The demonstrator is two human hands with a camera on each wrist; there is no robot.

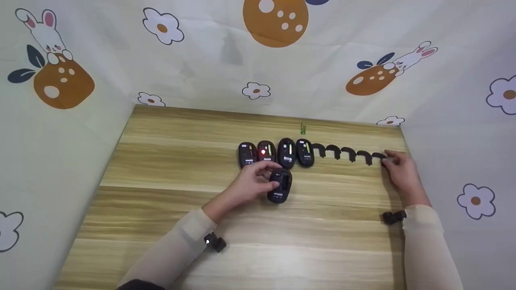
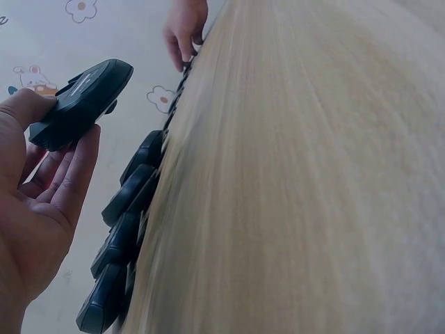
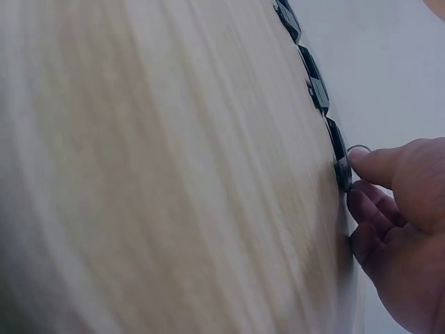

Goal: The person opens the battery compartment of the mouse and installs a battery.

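Note:
My left hand (image 1: pixel 250 184) grips a black computer mouse (image 1: pixel 279 196) between thumb and fingers, raised off the table. Its underside faces up, with the battery slot uncovered and dark. At the right end of a line of black battery covers, my right hand (image 1: pixel 406 175) pinches the last battery cover (image 3: pixel 339 146) with thumb and fingertips; part of it is hidden by the fingers. Several more mice (image 1: pixel 286 155) lie belly-up in a row just beyond the left hand, batteries visible in their slots. One mouse (image 1: pixel 266 148) glows red underneath.
A loose green battery (image 1: pixel 303 129) lies behind the mice. Other battery covers (image 1: pixel 348 154) stretch from the mice toward the right hand. The wooden table (image 1: pixel 169 161) is bounded at the back and sides by patterned cloth walls (image 1: pixel 201 72).

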